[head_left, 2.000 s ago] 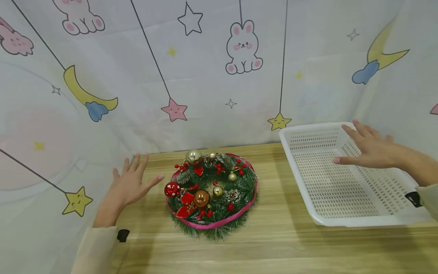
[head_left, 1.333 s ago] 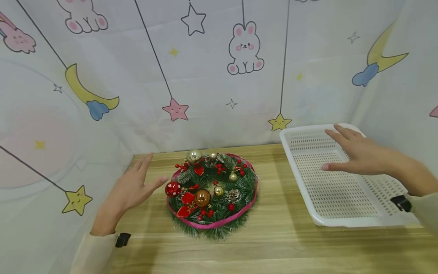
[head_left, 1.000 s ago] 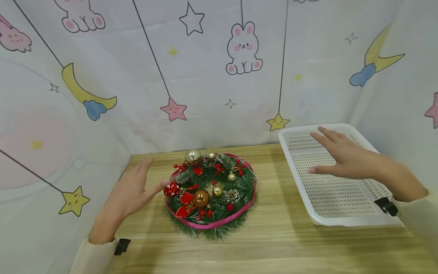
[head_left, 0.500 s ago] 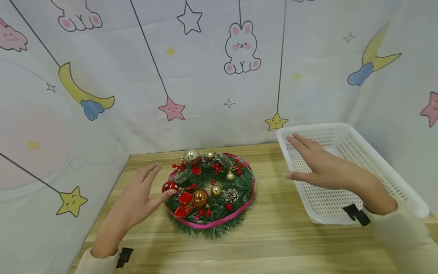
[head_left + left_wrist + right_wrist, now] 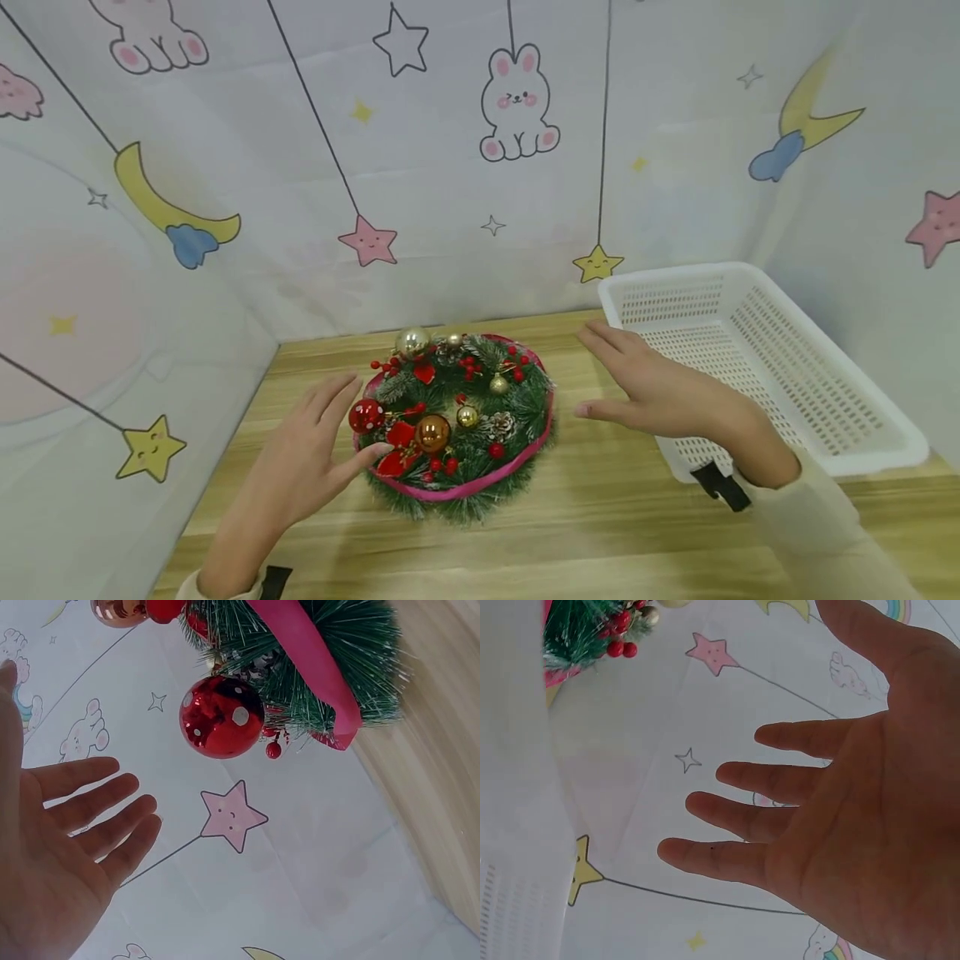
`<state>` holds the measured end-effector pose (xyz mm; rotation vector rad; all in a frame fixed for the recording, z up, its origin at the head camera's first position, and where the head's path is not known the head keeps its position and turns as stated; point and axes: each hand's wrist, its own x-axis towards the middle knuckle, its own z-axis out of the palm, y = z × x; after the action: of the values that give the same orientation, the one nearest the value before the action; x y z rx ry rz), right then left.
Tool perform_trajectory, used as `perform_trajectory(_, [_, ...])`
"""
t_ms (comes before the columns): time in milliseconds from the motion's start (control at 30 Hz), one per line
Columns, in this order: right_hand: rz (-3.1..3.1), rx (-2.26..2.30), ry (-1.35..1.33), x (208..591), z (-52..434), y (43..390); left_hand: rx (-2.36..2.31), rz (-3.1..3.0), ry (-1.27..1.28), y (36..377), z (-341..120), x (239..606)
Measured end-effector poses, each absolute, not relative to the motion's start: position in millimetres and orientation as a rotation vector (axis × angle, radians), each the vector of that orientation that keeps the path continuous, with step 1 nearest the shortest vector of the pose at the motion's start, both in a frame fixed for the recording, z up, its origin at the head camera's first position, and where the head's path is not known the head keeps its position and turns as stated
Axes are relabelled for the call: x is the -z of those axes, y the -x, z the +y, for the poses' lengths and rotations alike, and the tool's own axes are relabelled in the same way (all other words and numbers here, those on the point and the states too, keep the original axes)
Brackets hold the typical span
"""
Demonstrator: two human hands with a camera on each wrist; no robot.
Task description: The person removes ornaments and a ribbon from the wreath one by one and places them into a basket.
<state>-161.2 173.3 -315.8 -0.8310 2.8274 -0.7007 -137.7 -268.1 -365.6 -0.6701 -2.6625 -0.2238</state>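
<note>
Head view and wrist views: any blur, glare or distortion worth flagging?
Head view: sharp, evenly lit, soft shadows under the wreath and basket; wide-angle bending at the edges. Left wrist view: red bauble mirrors highlights, left hand slightly soft. Right wrist view: right hand fills the frame, the near white edge blurred.

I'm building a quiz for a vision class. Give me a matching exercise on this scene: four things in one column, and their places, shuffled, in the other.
Things:
1. wreath
2. basket
3. left hand
4. right hand

Places:
A. at the table's right side
B. by the red ball
C. middle of the table
D. between wreath and basket

Pairs: 1-C, 2-A, 3-B, 4-D
</note>
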Motion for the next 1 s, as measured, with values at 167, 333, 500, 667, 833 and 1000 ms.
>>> perform_trajectory(167, [2.805, 0.679, 0.914, 319.4, 150.5, 163.3, 0.199, -2.620, 0.698, 130.0, -267.5, 371.7])
perform_trajectory(333, [2.787, 0.678, 0.985, 318.9, 132.4, 163.6, 0.206, -2.595, 0.724, 123.4, -264.0, 377.4])
perform_trajectory(500, [2.777, 0.654, 1.013, 320.5, 116.5, 164.3, 0.193, -2.588, 0.735, 117.4, -260.9, 383.0])
perform_trajectory(667, [2.801, 0.623, 1.048, 327.4, 104.9, 166.3, 0.200, -2.585, 0.727, 110.8, -257.2, 390.9])
perform_trajectory(833, [2.841, 0.633, 1.114, 338.1, 95.7, 169.2, 0.183, -2.609, 0.754, 109.9, -251.7, 398.3])
perform_trajectory(1000, [2.863, 0.678, 1.131, 347.9, 86.4, 171.4, 0.163, -2.638, 0.801, 109.4, -249.2, 403.3])
